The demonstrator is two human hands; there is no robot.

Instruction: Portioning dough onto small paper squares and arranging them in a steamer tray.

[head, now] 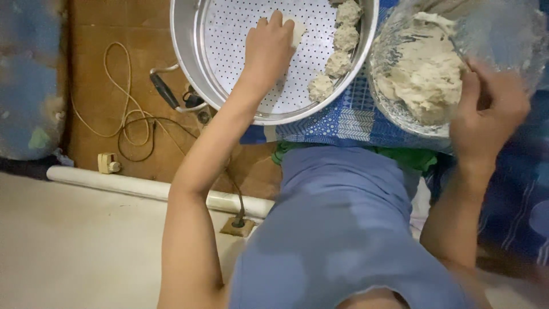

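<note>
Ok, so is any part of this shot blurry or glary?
Head view: the right hand and the glass bowl of dough are motion-smeared; the left hand on the perforated steamer tray is sharper; mild glare on the tray's metal rim; the floor is soft.

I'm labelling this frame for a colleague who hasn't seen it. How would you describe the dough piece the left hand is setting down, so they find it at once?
Start at the big round perforated metal steamer tray at the top. The left hand lies flat inside it, and a pale dough piece peeks out beside its fingertips. Unlike the four lumps lined along the right rim, it sits alone near the middle, mostly covered.
</note>
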